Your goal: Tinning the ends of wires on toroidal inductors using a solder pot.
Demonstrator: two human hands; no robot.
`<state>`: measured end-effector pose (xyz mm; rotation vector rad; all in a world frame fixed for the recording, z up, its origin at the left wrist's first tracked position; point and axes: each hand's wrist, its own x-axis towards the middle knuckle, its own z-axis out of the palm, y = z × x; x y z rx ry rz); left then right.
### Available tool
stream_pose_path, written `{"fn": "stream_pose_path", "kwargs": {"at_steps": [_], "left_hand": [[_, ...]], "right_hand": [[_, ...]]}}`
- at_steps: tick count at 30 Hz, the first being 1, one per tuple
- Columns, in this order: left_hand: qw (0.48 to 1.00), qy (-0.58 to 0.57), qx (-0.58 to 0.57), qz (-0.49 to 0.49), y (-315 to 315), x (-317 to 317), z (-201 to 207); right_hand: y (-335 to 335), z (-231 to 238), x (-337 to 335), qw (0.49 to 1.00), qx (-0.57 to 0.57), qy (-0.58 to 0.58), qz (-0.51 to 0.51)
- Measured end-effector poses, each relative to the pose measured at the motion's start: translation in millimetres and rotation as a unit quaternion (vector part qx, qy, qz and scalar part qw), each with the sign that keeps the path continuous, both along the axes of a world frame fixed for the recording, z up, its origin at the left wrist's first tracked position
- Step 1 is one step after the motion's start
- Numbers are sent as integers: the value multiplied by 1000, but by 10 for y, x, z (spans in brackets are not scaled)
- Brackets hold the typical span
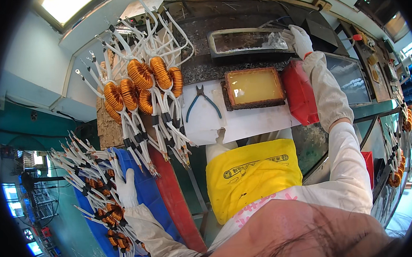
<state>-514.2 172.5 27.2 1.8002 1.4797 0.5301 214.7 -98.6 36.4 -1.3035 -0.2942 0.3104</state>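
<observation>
My left hand (125, 188), in a white glove, reaches down to my left into a blue bin (151, 196). It rests on a heap of copper-wound ring coils (109, 212) with long white sleeved leads. My right hand (300, 40), also gloved, stretches far forward to the right end of a long metal trough (245, 41) at the back of the bench. Whether its fingers hold anything is hidden. Several more copper coils (141, 85) lie in a bundle on the bench at the left.
Blue-handled pliers (202, 100) lie on white paper. Beside them sits a rusty tray (254, 88) of yellow liquid, and a red container (299, 93). A yellow apron (250, 177) covers my lap. More coils (395, 177) hang at the far right.
</observation>
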Motion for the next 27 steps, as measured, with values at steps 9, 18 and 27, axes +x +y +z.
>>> {"fn": "stream_pose_path", "kwargs": {"at_steps": [9,18,27], "left_hand": [[1000,2,-7,12,4,-49,9],[1000,11,-1,9,-23,21,9],[1000,24,4,12,9,-74,-8]], "right_hand": [[-399,130,96,992,-97,-11,-84],[-239,-62,153,998,-25,-2,-61],[-342,197,-42,995,-55,-11,-81]]}}
